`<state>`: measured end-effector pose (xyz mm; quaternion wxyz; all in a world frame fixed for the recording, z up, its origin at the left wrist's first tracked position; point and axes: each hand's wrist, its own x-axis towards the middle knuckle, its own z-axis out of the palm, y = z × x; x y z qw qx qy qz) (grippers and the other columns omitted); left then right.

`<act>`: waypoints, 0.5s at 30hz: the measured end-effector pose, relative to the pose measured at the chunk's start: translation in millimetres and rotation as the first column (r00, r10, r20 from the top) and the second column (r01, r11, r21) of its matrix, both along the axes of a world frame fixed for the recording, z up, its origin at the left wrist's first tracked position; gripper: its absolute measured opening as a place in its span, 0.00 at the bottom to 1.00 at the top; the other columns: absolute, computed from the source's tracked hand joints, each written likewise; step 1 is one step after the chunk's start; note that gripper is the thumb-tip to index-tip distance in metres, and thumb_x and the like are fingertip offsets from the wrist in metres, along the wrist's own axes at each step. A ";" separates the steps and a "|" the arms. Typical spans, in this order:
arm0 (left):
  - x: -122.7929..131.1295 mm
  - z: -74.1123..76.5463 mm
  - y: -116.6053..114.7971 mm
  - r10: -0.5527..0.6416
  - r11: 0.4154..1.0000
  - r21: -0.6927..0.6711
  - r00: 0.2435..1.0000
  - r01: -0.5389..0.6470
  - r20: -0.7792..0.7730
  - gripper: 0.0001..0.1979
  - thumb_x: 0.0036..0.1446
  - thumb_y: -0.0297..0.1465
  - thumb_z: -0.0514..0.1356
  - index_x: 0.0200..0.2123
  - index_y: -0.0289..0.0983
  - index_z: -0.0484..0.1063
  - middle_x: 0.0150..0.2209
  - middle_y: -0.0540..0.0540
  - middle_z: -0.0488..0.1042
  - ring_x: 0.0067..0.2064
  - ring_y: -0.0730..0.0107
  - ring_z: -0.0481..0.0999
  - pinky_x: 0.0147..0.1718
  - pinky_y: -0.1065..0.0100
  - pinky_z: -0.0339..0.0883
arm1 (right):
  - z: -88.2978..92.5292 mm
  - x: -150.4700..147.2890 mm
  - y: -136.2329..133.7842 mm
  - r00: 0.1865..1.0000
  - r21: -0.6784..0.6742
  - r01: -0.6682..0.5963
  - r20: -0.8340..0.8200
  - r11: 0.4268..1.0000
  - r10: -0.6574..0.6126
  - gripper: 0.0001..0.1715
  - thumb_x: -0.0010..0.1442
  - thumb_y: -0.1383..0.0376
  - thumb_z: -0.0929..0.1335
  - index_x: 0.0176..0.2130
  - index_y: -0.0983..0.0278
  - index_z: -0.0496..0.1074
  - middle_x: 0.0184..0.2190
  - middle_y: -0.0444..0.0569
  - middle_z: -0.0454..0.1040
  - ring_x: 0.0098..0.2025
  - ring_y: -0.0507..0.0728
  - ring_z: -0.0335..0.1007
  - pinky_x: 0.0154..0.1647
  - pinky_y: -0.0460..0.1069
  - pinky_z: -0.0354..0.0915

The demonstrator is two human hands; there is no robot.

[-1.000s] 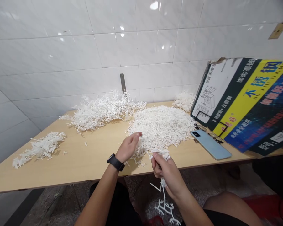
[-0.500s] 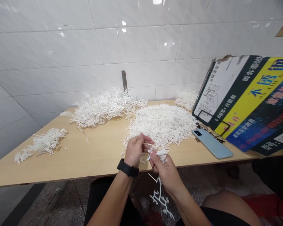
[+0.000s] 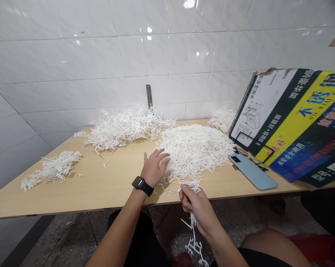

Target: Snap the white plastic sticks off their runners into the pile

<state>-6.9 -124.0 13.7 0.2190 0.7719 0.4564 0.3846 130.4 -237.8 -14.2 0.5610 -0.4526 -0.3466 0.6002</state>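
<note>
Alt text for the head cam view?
A person's right hand pinches a dangling bunch of white branching strands beside the table, while the left hand, wearing a black watch, touches a pile of them. More piles and a pale blue phone lie on the table, a printed cardboard panel leaning by the tiled wall.

A pale blue smartphone [image 3: 252,171] lies on the wooden table [image 3: 114,185] — just beside it, dark-framed eyeglasses [image 3: 258,164] and a printed cardboard panel [image 3: 298,122] — propped tilted before the white tiled wall [image 3: 170,48].

Smartphone [image 3: 252,171] beside strip heap [image 3: 195,152] (on tabletop [image 3: 106,189])
</note>
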 end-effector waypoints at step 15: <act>-7.9 -4.9 -3.7 0.231 0.934 -0.358 0.788 -0.014 0.571 0.18 0.61 0.39 0.52 0.34 0.30 0.73 0.28 0.41 0.78 0.22 0.72 0.74 0.26 0.68 0.70 | -3.8 -7.2 -3.2 0.983 0.134 -0.151 0.122 0.979 0.135 0.26 0.59 0.48 0.66 0.22 0.65 0.63 0.15 0.36 0.52 0.18 0.46 0.43 0.21 0.47 0.41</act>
